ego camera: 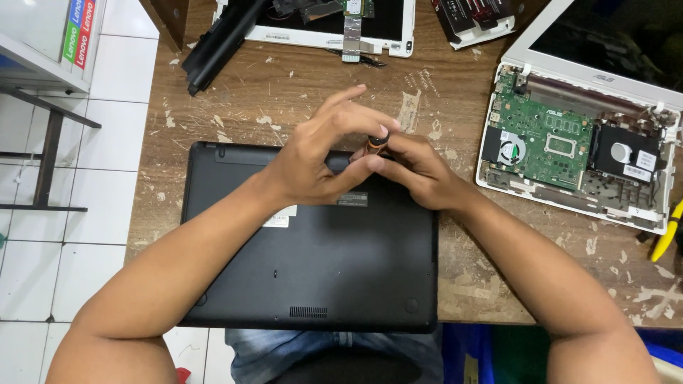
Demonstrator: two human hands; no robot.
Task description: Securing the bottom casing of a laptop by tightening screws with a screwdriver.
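Head view shows a worn wooden table (284, 92) with a closed black laptop (313, 270) lying bottom side up, its long axis running left to right, rear edge pointing away from the person. To its right sits an opened white laptop (576, 135), green board exposed. Both hands meet over the black laptop's rear edge. The right hand (416, 171) is closed around a small screwdriver (377, 142) with an orange and black handle, which stands nearly upright, cap end up; its tip is hidden. The left hand (320, 160) pinches the handle, upper fingers spread loosely. Judgement: a screw on the base is being worked; the next move calls for steady downward pressure and turning.
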